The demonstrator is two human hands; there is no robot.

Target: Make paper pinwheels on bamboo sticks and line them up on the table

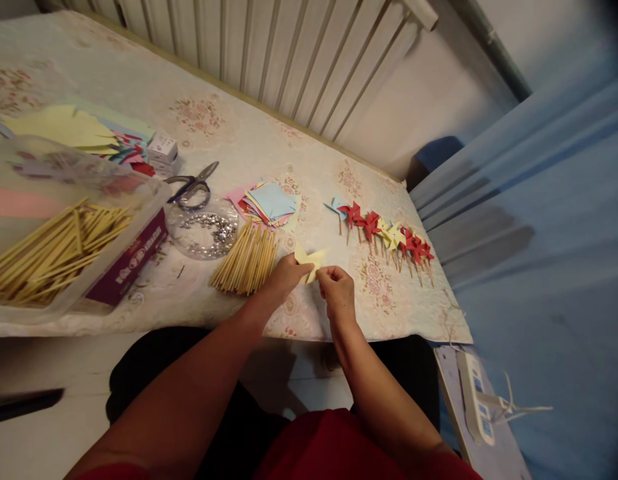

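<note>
A piece of pale yellow paper [303, 257], cut and partly folded, is held between my two hands above the table's front part. My left hand [287, 272] pinches its lower left side with the thumb on top. At its right edge, my right hand [337, 287] has thumb and fingertips pressed together on the paper. Close to my left hand lies a bundle of thin wooden sticks [246, 259]. Behind it sits a stack of coloured paper squares [271, 203], a light blue one on top. Finished paper pinwheels [373, 227] on sticks, red, yellow and blue, lie in a row at right.
A clear plastic bin [139, 207] of sticks stands at left. Beside it are a round clear dish [179, 230] of small metal fasteners, scissors [193, 187], small boxes [162, 150] and cut paper [63, 127]. A power strip [473, 400] lies at lower right, near a blue curtain [539, 233].
</note>
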